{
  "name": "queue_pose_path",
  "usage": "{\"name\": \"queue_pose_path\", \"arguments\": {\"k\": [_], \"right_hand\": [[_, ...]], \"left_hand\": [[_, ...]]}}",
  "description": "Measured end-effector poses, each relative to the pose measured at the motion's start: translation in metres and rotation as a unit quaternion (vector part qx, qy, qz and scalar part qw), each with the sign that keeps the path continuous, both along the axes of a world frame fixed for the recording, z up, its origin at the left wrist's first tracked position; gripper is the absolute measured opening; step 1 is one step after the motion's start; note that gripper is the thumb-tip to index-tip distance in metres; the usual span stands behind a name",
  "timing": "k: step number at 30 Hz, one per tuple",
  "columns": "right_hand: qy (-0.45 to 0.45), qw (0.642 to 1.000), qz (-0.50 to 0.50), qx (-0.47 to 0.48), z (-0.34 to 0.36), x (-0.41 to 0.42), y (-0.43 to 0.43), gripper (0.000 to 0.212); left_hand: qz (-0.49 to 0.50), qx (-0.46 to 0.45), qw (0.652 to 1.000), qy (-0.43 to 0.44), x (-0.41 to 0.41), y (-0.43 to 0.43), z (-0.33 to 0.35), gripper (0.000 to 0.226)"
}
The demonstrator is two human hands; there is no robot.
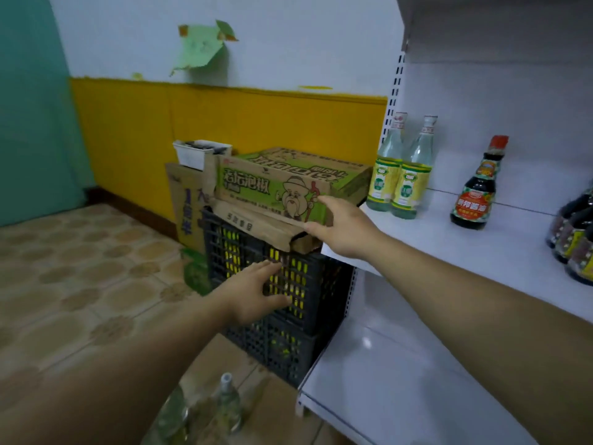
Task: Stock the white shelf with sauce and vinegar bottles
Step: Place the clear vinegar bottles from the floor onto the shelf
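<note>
Two clear vinegar bottles (398, 175) with yellow-green labels stand at the left end of the white shelf (481, 248). A dark soy sauce bottle (476, 191) with a red cap stands to their right, and several dark bottles (574, 239) crowd the right edge. My right hand (337, 229) grips the near corner of a green cardboard box (282, 184) that lies on flattened cardboard atop stacked black crates (288, 284). My left hand (256, 290) presses with straight fingers against the upper crate's side. Clear bottles (224, 409) stand blurred on the floor below.
A lower white shelf (401, 380) juts out under the stocked one. Behind the crates lean more cardboard boxes (186, 203) and a small white tub (195, 155) against the yellow wall. Tiled floor (80, 284) spreads to the left.
</note>
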State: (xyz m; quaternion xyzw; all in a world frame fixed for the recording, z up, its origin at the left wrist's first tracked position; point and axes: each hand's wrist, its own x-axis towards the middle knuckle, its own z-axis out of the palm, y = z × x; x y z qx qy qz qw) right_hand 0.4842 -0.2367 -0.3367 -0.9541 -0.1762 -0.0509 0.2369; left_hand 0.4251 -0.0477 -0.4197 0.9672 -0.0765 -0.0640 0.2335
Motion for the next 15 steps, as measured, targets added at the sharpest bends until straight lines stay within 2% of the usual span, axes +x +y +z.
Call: {"name": "queue_pose_path", "arguments": {"k": [4,8,15], "right_hand": [[0.068,0.994,0.074,-0.038,-0.043,-0.022,0.065,0.078],[0.139,0.983,0.100,-0.073,-0.103,-0.034,0.115,0.076],[0.192,0.966,0.132,-0.108,-0.216,-0.022,0.159,0.073]], "left_hand": [[0.065,-0.013,0.997,0.028,-0.044,0.050,-0.033,0.080],[0.115,-0.019,0.990,0.075,-0.073,0.085,-0.079,0.080],[0.167,-0.055,0.967,0.182,-0.069,0.119,-0.169,0.082]]}}
